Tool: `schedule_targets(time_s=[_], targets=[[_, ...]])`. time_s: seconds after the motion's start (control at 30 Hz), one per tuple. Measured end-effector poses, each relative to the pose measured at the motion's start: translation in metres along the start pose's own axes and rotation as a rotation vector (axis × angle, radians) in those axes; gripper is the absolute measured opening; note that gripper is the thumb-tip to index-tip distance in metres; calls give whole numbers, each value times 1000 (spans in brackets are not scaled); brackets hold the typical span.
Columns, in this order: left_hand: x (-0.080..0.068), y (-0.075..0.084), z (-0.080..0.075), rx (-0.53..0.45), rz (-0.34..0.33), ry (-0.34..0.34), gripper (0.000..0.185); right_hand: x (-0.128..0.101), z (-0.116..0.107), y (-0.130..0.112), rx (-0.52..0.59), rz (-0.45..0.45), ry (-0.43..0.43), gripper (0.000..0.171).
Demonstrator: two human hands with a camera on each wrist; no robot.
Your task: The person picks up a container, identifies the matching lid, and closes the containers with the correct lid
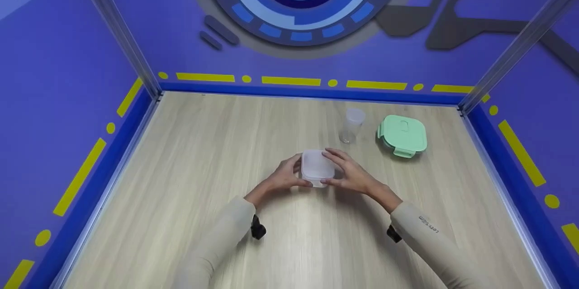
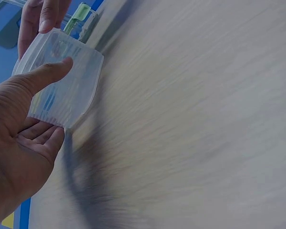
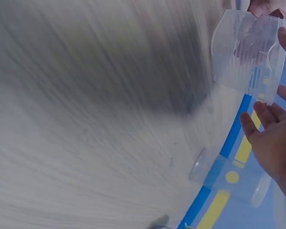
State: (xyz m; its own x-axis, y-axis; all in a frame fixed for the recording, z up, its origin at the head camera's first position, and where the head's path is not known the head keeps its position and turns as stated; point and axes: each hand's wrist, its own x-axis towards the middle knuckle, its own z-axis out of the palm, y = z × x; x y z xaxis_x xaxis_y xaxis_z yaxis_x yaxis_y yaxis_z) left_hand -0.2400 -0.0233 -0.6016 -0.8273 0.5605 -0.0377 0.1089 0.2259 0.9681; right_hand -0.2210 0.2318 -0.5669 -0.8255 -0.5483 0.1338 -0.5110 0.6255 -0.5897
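— How much room is there on the wooden table (image 1: 181, 180)?

— Plenty. The near edge, the left edge and both left corners carry nothing but bare planks. Blue walls with yellow dashes close the left, far and right edges, with metal posts at the two far corners.

— And the container?

— The clear container (image 1: 317, 168) is near the middle of the table, slightly toward the right and the near edge, held between both hands. The wrist views show it lifted clear of the wood, casting a shadow below.

— The hands?

— The left hand (image 1: 282, 177) grasps its left side, thumb across the near wall, fingers curled around the far side. The right hand (image 1: 350, 172) grasps the right side the same way, fingers laid over the top rim.

— What does it look like?

— A small square tub with rounded corners, frosted translucent plastic, faintly ribbed walls, open at the top.

— Anything near it?

— Beyond it, toward the far right corner, a clear plastic cup (image 1: 351, 125) stands upright, and just beside that lies a mint-green lid (image 1: 402, 135), square with rounded corners and clip tabs.
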Motion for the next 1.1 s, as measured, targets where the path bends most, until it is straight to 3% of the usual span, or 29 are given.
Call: schedule_targets(time_s=[0.33,0.57,0.83,1.0,1.1], targets=[[-4,-1,3,-18,10,24,93,-1,7,0,19,32,4,82],[-4,-5,0,-10,33,33,91,2,14,6,58,-19,68,80],[-5,-5,-4,-21,61,13,95,1,11,8,66,-22,34,78],[-6,-3,-6,1,29,28,91,-1,10,14,61,-54,122,61],[-8,-1,-6,-1,-7,65,77,-3,11,17,53,-99,214,49]])
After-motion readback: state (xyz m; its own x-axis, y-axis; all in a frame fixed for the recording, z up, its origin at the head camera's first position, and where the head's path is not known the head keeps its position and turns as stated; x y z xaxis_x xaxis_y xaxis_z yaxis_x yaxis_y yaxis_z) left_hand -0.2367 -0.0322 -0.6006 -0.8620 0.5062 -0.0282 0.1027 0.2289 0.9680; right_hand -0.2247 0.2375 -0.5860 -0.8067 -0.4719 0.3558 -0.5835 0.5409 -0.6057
